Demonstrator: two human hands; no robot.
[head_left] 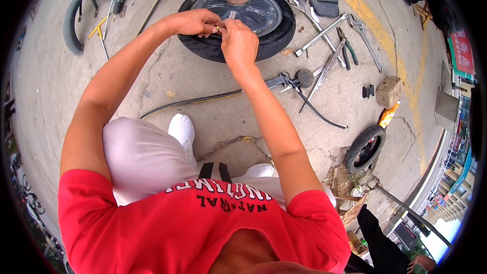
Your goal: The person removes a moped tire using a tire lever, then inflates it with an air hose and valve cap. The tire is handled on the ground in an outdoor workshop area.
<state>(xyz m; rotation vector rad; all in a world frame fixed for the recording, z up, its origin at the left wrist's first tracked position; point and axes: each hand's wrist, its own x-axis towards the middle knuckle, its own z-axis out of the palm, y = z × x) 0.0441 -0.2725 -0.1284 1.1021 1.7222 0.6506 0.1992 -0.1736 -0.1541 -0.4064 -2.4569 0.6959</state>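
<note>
A black tyre on a dark wheel (269, 40) lies flat on the concrete in front of me. Both my hands meet above its near edge. My left hand (197, 22) and my right hand (237, 43) pinch a small yellowish part (218, 29) between their fingertips. The part is too small to tell what it is. My white shoe (181, 131) and light trousers show below my arms.
Wrenches and pliers (335, 40) lie scattered right of the wheel, with an air gun and black hose (289, 83) nearer me. A small tyre (365, 148) and a stone block (388, 91) sit at right. A curved black tyre strip (71, 20) lies far left.
</note>
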